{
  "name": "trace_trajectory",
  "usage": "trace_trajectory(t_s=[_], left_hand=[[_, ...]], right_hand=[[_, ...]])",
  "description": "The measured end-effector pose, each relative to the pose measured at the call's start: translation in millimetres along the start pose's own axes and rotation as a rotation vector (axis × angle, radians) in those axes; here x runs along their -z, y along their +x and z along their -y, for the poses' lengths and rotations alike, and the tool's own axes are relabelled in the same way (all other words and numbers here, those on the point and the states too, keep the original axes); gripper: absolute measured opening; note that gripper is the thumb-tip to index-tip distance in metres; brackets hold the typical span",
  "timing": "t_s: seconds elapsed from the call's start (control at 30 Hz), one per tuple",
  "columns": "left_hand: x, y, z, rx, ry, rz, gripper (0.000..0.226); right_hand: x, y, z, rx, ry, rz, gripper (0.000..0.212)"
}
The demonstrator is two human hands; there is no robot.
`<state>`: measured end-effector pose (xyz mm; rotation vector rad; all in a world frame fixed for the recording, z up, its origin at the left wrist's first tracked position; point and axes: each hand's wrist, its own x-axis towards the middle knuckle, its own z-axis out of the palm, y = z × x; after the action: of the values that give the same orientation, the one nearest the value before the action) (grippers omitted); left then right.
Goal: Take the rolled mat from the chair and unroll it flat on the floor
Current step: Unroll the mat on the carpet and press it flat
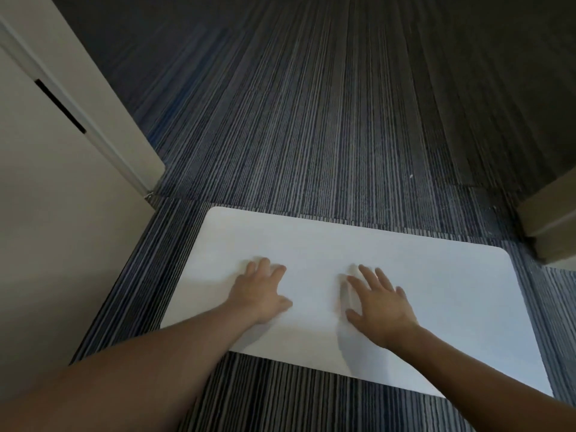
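A white mat (436,291) with rounded corners lies flat and unrolled on the striped carpet in the lower middle of the head view. My left hand (260,291) rests palm down on the mat's left half, fingers spread. My right hand (378,302) presses palm down on the middle of the mat, fingers also apart. Neither hand holds anything. No chair shows in the frame.
Dark blue and grey striped carpet (311,120) stretches ahead. A cream cabinet or door panel (56,198) with a dark slot stands close on the left. A beige furniture corner (551,226) juts in at the right edge, just beyond the mat.
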<state>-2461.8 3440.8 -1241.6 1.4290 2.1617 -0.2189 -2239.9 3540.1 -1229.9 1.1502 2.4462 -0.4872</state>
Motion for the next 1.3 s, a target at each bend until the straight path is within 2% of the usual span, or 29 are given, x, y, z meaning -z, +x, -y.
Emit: trace_trajectory(t_s=[0.2,0.4,0.5,0.67,0.87,1.0,1.2,1.3], left_hand=[[38,54,88,0.075,-0.015,-0.121,0.094],[51,89,118,0.114,-0.062,-0.118,0.111],[47,96,126,0.078,-0.06,-0.113,0.112],[36,99,137,0.044,-0.09,-0.204,0.105],[39,99,133,0.064,-0.117,-0.216,0.102],[39,97,129,0.073,-0.081,-0.181,0.106],[34,92,130,0.099,-0.093,-0.138,0.123],[51,91,124,0.128,-0.076,-0.052,0.127]], right_hand=[[23,79,83,0.212,-0.032,-0.037,0.066],[25,144,157,0.3,-0.026,-0.029,0.066],[22,163,176,0.332,-0.06,-0.053,0.07],[21,185,192,0.389,-0.097,-0.028,0.082],[18,188,196,0.339,-0.107,-0.015,0.09],[34,186,196,0.323,-0.079,0.049,0.096],[18,176,173,0.282,-0.062,0.018,0.098],[33,177,173,0.284,-0.027,0.081,0.1]])
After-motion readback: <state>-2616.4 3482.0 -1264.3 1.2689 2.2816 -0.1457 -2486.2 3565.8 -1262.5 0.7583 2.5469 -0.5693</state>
